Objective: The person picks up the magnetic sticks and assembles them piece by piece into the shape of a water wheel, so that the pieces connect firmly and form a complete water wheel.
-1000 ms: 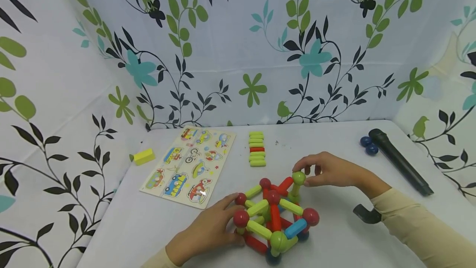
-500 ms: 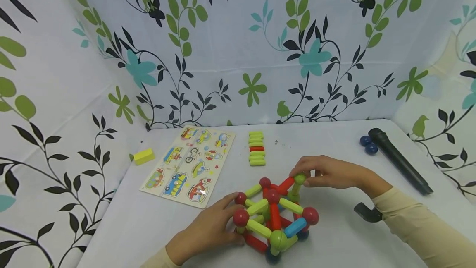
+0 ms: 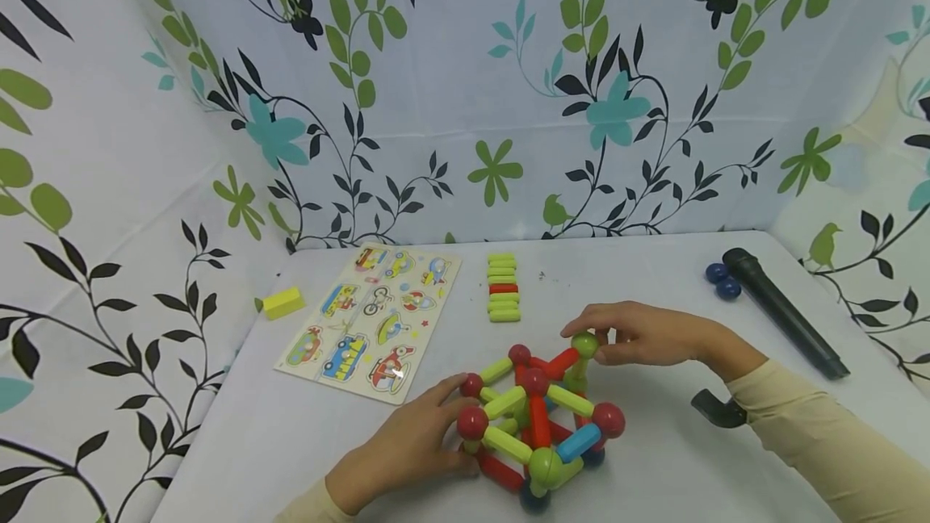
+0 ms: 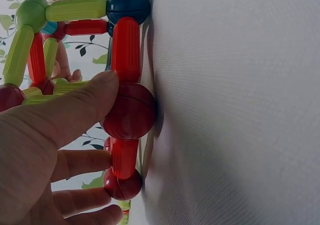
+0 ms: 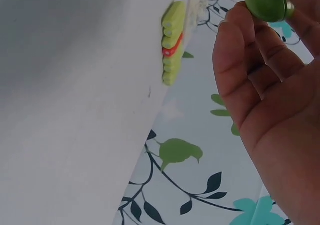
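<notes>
**Rod-and-ball frame held by two hands**

The frame [image 3: 538, 426] is a cage of smooth, rounded plastic rods in lime, red and blue, joined at glossy red, green and dark-blue balls. It stands on the white table [image 3: 654, 474], just in front of the puzzle board [image 3: 374, 321]. The left hand [image 3: 407, 446] rests on its near-left side, thumb pressing a red ball [image 4: 130, 112]. The right hand [image 3: 643, 335] pinches the top green ball [image 3: 584, 343]. Spare rods [image 3: 503, 289] lie in a row beside the board.
</notes>
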Tool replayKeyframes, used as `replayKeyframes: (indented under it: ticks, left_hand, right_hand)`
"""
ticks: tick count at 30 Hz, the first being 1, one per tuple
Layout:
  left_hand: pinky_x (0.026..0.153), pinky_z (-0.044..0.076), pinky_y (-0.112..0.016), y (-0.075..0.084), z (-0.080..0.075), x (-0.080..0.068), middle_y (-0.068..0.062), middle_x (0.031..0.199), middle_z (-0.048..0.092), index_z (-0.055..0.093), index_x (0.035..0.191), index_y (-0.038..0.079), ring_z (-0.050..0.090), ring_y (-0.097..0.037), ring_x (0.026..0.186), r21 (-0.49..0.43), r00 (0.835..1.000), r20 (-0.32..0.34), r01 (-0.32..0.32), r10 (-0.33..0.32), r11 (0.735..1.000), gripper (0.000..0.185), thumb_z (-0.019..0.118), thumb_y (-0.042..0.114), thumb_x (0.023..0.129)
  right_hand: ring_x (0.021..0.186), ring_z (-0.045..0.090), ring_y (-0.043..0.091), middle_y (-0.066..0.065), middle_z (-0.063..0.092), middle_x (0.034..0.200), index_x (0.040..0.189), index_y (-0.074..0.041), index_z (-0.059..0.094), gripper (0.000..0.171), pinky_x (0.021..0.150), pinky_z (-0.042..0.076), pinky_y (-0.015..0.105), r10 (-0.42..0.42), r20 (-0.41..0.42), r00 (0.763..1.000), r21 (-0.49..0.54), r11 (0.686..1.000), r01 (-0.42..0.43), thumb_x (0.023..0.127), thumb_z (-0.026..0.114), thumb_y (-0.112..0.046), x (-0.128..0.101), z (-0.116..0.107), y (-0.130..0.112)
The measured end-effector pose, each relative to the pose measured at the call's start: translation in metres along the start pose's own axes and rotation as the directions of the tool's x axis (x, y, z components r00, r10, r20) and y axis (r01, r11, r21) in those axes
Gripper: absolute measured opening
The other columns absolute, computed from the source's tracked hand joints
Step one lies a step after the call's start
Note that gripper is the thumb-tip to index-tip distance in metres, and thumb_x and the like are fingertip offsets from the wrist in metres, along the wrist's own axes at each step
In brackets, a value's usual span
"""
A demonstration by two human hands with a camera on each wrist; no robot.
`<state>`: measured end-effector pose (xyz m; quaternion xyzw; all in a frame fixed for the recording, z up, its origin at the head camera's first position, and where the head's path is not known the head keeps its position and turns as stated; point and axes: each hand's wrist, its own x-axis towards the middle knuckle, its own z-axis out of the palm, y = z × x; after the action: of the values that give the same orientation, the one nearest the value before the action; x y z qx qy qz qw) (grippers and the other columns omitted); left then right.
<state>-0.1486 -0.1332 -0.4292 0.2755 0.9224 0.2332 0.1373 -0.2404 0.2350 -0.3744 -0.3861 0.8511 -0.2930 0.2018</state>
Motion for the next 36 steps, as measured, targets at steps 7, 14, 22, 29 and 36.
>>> replayKeyframes:
  ticks: [7, 14, 22, 29, 36]
  left_hand:
    - [0.101, 0.051, -0.050, 0.001, -0.001, 0.000, -0.003, 0.159, 0.041, 0.067, 0.129, 0.030, 0.052, -0.028, 0.136, -0.004, 1.000, 0.000, 0.010, -0.010, 1.000, 0.061, 0.089, 0.042, 0.074]
    - [0.101, 0.052, -0.047, -0.003, 0.000, 0.006, 0.001, 0.161, 0.040, 0.065, 0.131, 0.036, 0.053, -0.025, 0.135, -0.017, 0.999, 0.034, -0.010, 0.010, 1.000, 0.059, 0.087, 0.042, 0.077]
    - [0.105, 0.049, -0.040, -0.010, -0.007, 0.014, 0.007, 0.163, 0.034, 0.062, 0.130, 0.041, 0.048, -0.020, 0.141, -0.066, 0.989, 0.108, -0.091, 0.098, 0.994, 0.056, 0.084, 0.033, 0.080]
    - [0.109, 0.046, -0.038, -0.016, -0.010, 0.018, 0.009, 0.163, 0.035, 0.058, 0.140, 0.037, 0.042, -0.018, 0.146, -0.101, 0.973, 0.148, -0.160, 0.174, 0.982, 0.065, 0.082, 0.024, 0.081]
    - [0.110, 0.045, -0.040, -0.016, -0.012, 0.017, 0.009, 0.162, 0.037, 0.057, 0.141, 0.036, 0.035, -0.022, 0.150, -0.117, 0.970, 0.161, -0.165, 0.182, 0.979, 0.066, 0.082, 0.022, 0.082]
  right_hand:
    - [0.104, 0.062, 0.020, 0.008, 0.067, 0.125, 0.133, -0.018, 0.065, 0.036, 0.085, 0.055, 0.033, 0.067, -0.134, 0.989, 0.023, 0.998, -0.064, 0.098, 0.062, -0.011, 0.033, -0.016, 0.030]
    - [0.096, 0.062, 0.016, 0.005, 0.068, 0.114, 0.132, -0.017, 0.068, 0.033, 0.085, 0.056, 0.032, 0.101, -0.062, 0.993, -0.166, 0.980, -0.110, 0.099, 0.066, -0.016, 0.093, -0.006, 0.039]
    - [0.114, 0.062, 0.019, -0.001, 0.067, 0.123, 0.136, -0.028, 0.066, 0.039, 0.102, 0.051, 0.043, 0.133, 0.038, 0.990, -0.384, 0.917, -0.109, 0.098, 0.068, -0.019, 0.126, 0.016, 0.033]
    - [0.109, 0.062, 0.015, -0.005, 0.067, 0.118, 0.125, -0.026, 0.071, 0.031, 0.102, 0.051, 0.042, 0.104, -0.026, 0.994, -0.445, 0.890, -0.105, 0.095, 0.074, -0.025, 0.131, 0.025, 0.034]
    - [0.091, 0.059, 0.012, -0.012, 0.065, 0.094, 0.106, -0.025, 0.071, 0.017, 0.098, 0.051, 0.039, 0.090, -0.049, 0.995, -0.435, 0.895, -0.102, 0.091, 0.079, -0.026, 0.134, 0.029, 0.036]
